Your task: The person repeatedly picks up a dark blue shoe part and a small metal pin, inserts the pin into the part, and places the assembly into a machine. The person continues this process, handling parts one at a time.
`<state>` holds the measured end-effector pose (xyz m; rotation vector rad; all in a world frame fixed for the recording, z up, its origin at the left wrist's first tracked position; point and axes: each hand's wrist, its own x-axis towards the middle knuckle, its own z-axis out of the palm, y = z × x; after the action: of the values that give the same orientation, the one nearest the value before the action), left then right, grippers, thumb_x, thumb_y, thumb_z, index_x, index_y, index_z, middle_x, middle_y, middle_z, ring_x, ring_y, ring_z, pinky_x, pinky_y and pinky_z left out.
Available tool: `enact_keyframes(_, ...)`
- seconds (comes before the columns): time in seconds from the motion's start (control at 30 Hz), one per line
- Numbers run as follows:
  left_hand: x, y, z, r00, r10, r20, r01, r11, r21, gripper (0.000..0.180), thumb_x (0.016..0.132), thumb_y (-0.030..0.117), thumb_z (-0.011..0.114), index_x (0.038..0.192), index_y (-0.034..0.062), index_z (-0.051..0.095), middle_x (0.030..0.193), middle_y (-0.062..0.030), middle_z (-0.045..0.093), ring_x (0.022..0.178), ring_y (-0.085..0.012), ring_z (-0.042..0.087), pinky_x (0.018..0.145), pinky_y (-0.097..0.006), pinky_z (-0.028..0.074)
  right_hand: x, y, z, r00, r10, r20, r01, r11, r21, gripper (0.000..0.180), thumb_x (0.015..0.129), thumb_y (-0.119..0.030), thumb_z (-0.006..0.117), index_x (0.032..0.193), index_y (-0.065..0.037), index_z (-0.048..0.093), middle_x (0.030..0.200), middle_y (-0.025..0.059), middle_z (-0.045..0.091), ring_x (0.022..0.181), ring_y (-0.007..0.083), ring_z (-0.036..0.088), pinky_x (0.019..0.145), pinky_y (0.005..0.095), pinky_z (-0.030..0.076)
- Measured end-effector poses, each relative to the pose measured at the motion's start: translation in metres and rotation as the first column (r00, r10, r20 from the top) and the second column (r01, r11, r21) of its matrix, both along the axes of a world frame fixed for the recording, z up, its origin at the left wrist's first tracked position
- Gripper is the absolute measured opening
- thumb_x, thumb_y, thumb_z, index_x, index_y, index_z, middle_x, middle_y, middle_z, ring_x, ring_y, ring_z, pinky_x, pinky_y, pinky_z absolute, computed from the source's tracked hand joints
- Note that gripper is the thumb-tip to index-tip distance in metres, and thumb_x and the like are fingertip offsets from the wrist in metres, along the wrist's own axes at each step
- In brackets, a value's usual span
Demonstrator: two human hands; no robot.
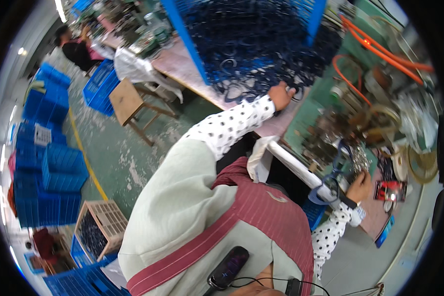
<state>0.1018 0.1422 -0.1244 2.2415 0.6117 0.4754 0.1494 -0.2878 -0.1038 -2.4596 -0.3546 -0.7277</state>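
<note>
Loops point(261, 54) of dark blue cord or rubber, thin and tangled, lie heaped at 12 o'clock, spilling out of a blue crate point(311, 19) onto a pinkish desk point(182, 66). The pile is dense and nearly black in its middle, with single rings hanging loose at its lower edge. The left hand point(282, 95) reaches up to 1 o'clock and digs into that lower fringe; its fingers are curled among the loops, though whether they grip any one of them I cannot tell. Its sleeve is white with black dots.

The right hand point(360, 186) sits at 4 o'clock, in the same dotted sleeve with a dark band at the wrist. Its fingers are bent at a blue ring point(336, 165) beside a heap of small shiny metal parts point(361, 157); the hold itself is too small to make out. A white bar point(296, 165) runs aslant just left of that hand.

At 2 o'clock stands a green machine point(350, 98) with orange hoses point(380, 52). A wooden stool point(128, 101) stands on the green floor point(108, 148) at 10 o'clock, with stacked blue crates point(49, 167) at 9 o'clock and a beige crate point(101, 227) holding more dark loops at 7 o'clock. Another person point(74, 47) sits at 11 o'clock, well apart.
</note>
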Motion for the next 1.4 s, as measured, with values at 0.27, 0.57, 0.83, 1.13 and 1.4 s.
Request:
enact_keyframes(0.27, -0.020, -0.003, 0.039, 0.982, -0.188, 0.010, 0.138, 0.681, -0.719, 0.051, 0.099, 0.050, 0.039, 0.115, 0.0040, 0.052, 0.078, -0.0135, 0.066, 0.054, -0.0181, 0.064, 0.048, -0.028, 0.053, 0.000, -0.001, -0.001, 1.000, 0.014, 0.026, -0.015, 0.998, 0.065, 0.020, 0.090, -0.020, 0.060, 0.101, -0.006, 0.069, 0.094, 0.0137, 0.070, 0.086, 0.0313, 0.065, 0.077, 0.0406, 0.049)
enact_keyframes(0.57, -0.086, -0.022, 0.101, 0.927, -0.231, 0.297, 0.209, 0.972, 0.103, 0.057, 0.094, 0.011, 0.052, 0.145, 0.0138, 0.025, 0.072, -0.0093, 0.063, 0.055, -0.0178, 0.058, 0.052, -0.032, 0.047, -0.015, 0.043, 0.048, 0.996, 0.080, -0.041, -0.066, 0.961, 0.270, 0.012, 0.080, -0.008, 0.069, 0.092, -0.006, 0.072, 0.089, 0.0109, 0.071, 0.078, 0.0244, 0.065, 0.073, 0.0337, 0.051)
enact_keyframes(0.83, -0.110, -0.109, 0.156, 0.581, -0.612, 0.537, 0.221, 0.753, 0.619, 0.055, 0.083, 0.005, 0.069, 0.130, -0.0086, 0.045, 0.092, -0.0104, 0.072, 0.067, -0.0228, 0.065, 0.057, -0.032, 0.049, -0.066, 0.098, 0.123, 0.856, 0.497, -0.144, -0.260, 0.653, 0.711, 0.016, 0.078, -0.004, 0.069, 0.094, -0.004, 0.074, 0.084, 0.0063, 0.068, 0.076, 0.0138, 0.058, 0.070, 0.0257, 0.046)
enact_keyframes(1.13, -0.103, -0.099, 0.144, 0.619, -0.581, 0.528, 0.170, 0.756, 0.632, 0.045, 0.062, -0.002, 0.064, 0.106, 0.0054, 0.065, 0.099, -0.0051, 0.067, 0.085, -0.0247, 0.061, 0.079, -0.039, 0.045, -0.077, 0.120, 0.140, 0.815, 0.495, -0.302, -0.154, 0.686, 0.711, 0.041, 0.074, -0.005, 0.074, 0.108, 0.001, 0.052, 0.081, 0.0055, 0.068, 0.062, 0.0051, 0.051, 0.057, 0.0209, 0.041)
enact_keyframes(1.4, -0.104, -0.125, 0.149, 0.327, -0.819, 0.471, 0.402, 0.572, 0.715, 0.033, 0.080, 0.006, 0.066, 0.113, 0.0053, 0.066, 0.108, -0.0101, 0.068, 0.101, -0.0233, 0.066, 0.090, -0.040, 0.050, -0.069, 0.129, 0.140, 0.803, 0.570, -0.174, -0.201, 0.534, 0.822, 0.047, 0.074, -0.002, 0.073, 0.113, 0.003, 0.047, 0.082, 0.0080, 0.068, 0.072, 0.0088, 0.058, 0.065, 0.0238, 0.048)
